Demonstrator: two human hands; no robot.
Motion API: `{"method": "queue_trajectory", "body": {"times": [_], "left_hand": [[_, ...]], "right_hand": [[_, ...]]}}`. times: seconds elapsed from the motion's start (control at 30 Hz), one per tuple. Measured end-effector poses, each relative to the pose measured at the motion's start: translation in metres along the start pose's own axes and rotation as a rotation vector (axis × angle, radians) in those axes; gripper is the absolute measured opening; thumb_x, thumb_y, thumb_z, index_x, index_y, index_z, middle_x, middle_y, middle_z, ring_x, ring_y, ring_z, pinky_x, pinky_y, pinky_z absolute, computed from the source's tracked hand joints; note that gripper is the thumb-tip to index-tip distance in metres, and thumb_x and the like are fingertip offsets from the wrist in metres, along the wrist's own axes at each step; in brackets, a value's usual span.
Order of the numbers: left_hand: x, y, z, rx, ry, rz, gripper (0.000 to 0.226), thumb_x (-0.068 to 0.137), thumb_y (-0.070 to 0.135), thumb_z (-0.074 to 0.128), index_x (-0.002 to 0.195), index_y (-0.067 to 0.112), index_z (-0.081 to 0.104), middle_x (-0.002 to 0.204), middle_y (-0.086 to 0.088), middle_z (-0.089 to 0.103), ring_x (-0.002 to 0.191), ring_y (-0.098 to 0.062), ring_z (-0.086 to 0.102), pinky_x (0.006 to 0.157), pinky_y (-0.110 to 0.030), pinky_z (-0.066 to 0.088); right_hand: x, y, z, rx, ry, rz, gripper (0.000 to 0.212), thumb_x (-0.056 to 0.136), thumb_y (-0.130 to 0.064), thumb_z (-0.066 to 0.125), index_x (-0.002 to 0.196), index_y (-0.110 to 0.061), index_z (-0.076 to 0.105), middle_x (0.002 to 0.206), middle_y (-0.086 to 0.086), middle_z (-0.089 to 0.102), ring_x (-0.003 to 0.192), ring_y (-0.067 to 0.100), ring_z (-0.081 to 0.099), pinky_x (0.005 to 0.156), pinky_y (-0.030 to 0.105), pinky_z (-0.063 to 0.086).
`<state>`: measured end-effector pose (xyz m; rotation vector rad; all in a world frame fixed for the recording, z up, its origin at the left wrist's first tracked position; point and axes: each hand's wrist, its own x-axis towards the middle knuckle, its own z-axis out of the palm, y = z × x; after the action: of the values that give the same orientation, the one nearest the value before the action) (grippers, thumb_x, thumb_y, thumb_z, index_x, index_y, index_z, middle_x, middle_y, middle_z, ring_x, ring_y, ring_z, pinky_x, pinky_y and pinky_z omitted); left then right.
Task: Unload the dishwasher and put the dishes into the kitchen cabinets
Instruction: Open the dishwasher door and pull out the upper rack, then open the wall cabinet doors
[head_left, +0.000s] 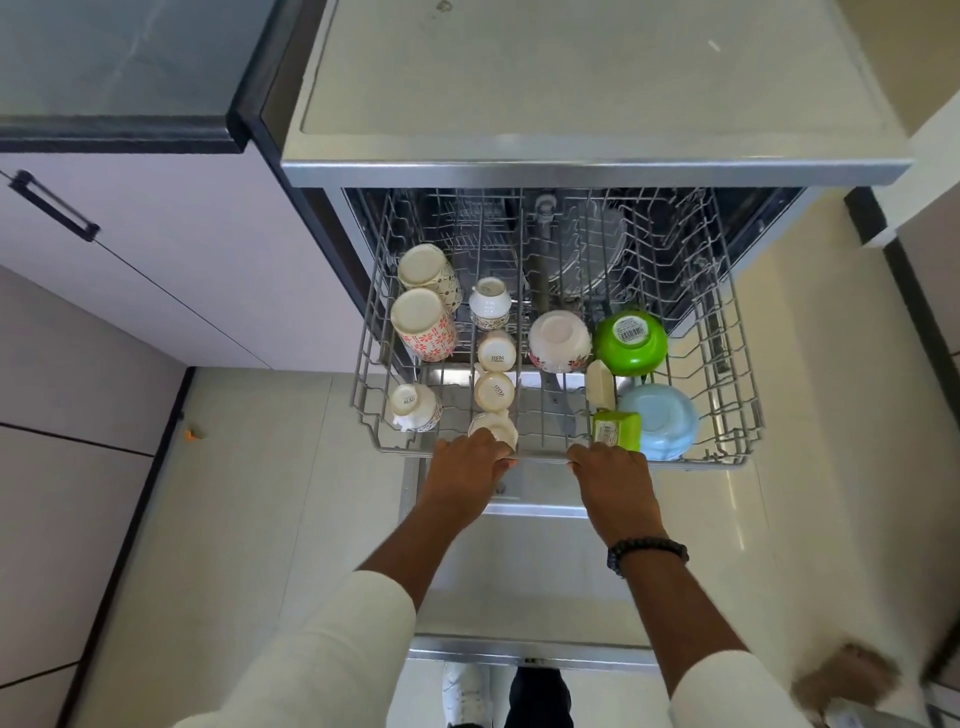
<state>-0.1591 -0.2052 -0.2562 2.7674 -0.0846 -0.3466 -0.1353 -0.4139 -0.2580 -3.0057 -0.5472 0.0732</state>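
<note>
Together, both hands grip the front rail of the grey wire upper dishwasher rack (737, 332), which stands pulled out over the open stainless dishwasher door (530, 577). The left hand (465, 475) curls its fingers over the rail's near edge, touching a small cream ceramic cup (493, 428) that lies tipped just beyond its knuckles. The right hand (613, 480), with a dark beaded bracelet (647, 550) at its wrist, hooks its fingers over the same rail; between the two hands a short stretch of bare wire runs free. Just beyond the right hand sit a lime-green rectangular plastic container (615, 430) and, beside it, an upturned pale-blue round bowl (660, 421). Farther out from that hand lie a glossy green plastic bowl (629, 343) with a barcode sticker on its base and a white bowl (558, 340) with a floral band. Beyond the left hand, upside-down cream cups stand in a row, and two tall patterned ceramic mugs (423, 322) lean at the rack's far left corner. The rack's right side and rear tines hold open room, with thin wire prongs standing bare. Outward of the left hand runs a pale cabinet front (156, 270) with a black bar handle (54, 205); smooth light floor tiles (270, 499) lie open on both sides of the door.
</note>
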Motion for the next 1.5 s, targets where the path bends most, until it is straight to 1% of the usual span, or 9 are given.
{"method": "queue_trajectory", "body": {"times": [0.17, 0.23, 0.33, 0.43, 0.73, 0.83, 1.07, 1.3, 1.5], "left_hand": [[-0.004, 0.004, -0.001, 0.004, -0.054, -0.017, 0.036, 0.100, 0.043, 0.045, 0.127, 0.024, 0.059, 0.129, -0.001, 0.059, 0.113, -0.024, 0.058, 0.099, -0.041, 0.041], [-0.005, 0.005, -0.004, -0.018, -0.087, -0.019, 0.039, 0.099, 0.045, 0.044, 0.130, 0.024, 0.056, 0.134, -0.002, 0.055, 0.120, -0.023, 0.055, 0.103, -0.042, 0.039], [-0.001, 0.008, -0.020, -0.111, -0.081, -0.040, 0.038, 0.097, 0.044, 0.049, 0.128, 0.023, 0.057, 0.134, -0.003, 0.055, 0.120, -0.024, 0.054, 0.104, -0.042, 0.041], [0.012, 0.016, -0.048, -0.129, -0.024, -0.057, 0.038, 0.097, 0.044, 0.049, 0.127, 0.023, 0.057, 0.129, -0.006, 0.057, 0.115, -0.025, 0.057, 0.100, -0.041, 0.044], [0.032, 0.064, -0.163, -0.078, 0.162, 0.018, 0.036, 0.099, 0.042, 0.042, 0.124, 0.022, 0.058, 0.123, -0.004, 0.059, 0.109, -0.024, 0.058, 0.091, -0.039, 0.047], [0.033, 0.079, -0.255, -0.086, 0.310, 0.041, 0.027, 0.099, 0.039, 0.043, 0.111, 0.022, 0.061, 0.108, -0.002, 0.062, 0.094, -0.022, 0.062, 0.081, -0.040, 0.052], [0.012, 0.098, -0.505, -0.181, 0.704, 0.065, 0.020, 0.095, 0.042, 0.045, 0.097, 0.031, 0.062, 0.092, 0.010, 0.064, 0.083, -0.012, 0.064, 0.079, -0.032, 0.050], [-0.051, 0.082, -0.683, -0.490, 0.953, -0.043, 0.014, 0.096, 0.029, 0.054, 0.085, 0.034, 0.062, 0.078, 0.012, 0.065, 0.072, 0.001, 0.060, 0.063, -0.013, 0.044], [-0.085, 0.013, -0.748, -0.656, 1.119, -0.176, 0.011, 0.097, 0.031, 0.051, 0.096, 0.031, 0.062, 0.097, 0.011, 0.069, 0.089, -0.009, 0.066, 0.083, -0.025, 0.051]], "right_hand": [[-0.001, -0.002, -0.001, 0.045, 0.022, -0.014, 0.018, 0.073, -0.011, 0.081, 0.074, -0.019, 0.065, 0.060, 0.001, 0.058, 0.052, 0.024, 0.059, 0.057, 0.029, 0.040], [-0.003, 0.000, 0.000, 0.098, -0.037, 0.006, 0.000, 0.086, -0.018, 0.067, 0.086, -0.018, 0.067, 0.075, 0.003, 0.065, 0.069, 0.027, 0.065, 0.068, 0.034, 0.044], [0.002, 0.001, -0.012, 0.197, -0.241, 0.103, 0.029, 0.095, -0.033, 0.057, 0.121, -0.023, 0.062, 0.120, 0.002, 0.064, 0.109, 0.026, 0.060, 0.095, 0.039, 0.041], [0.016, -0.003, -0.038, 0.261, -0.248, 0.126, 0.047, 0.094, -0.036, 0.057, 0.138, -0.021, 0.051, 0.138, 0.003, 0.054, 0.123, 0.025, 0.053, 0.104, 0.038, 0.038], [0.068, -0.033, -0.166, 0.328, -0.008, 0.134, 0.041, 0.095, -0.038, 0.055, 0.129, -0.016, 0.058, 0.125, 0.009, 0.062, 0.108, 0.030, 0.060, 0.089, 0.041, 0.045], [0.096, -0.048, -0.248, 0.352, 0.099, 0.111, 0.041, 0.098, -0.040, 0.049, 0.131, -0.017, 0.056, 0.130, 0.006, 0.059, 0.115, 0.026, 0.057, 0.097, 0.040, 0.045], [0.158, -0.116, -0.462, 0.490, 0.512, -0.018, 0.023, 0.096, -0.046, 0.045, 0.110, -0.033, 0.058, 0.103, -0.011, 0.062, 0.092, 0.013, 0.063, 0.079, 0.034, 0.048], [0.205, -0.208, -0.624, 0.701, 0.551, -0.325, 0.016, 0.094, -0.045, 0.041, 0.098, -0.039, 0.055, 0.097, -0.018, 0.061, 0.081, 0.002, 0.060, 0.074, 0.022, 0.050], [0.240, -0.313, -0.684, 0.693, 0.511, -0.502, 0.007, 0.098, -0.039, 0.049, 0.098, -0.038, 0.056, 0.099, -0.023, 0.060, 0.080, -0.002, 0.059, 0.067, 0.013, 0.042]]}}
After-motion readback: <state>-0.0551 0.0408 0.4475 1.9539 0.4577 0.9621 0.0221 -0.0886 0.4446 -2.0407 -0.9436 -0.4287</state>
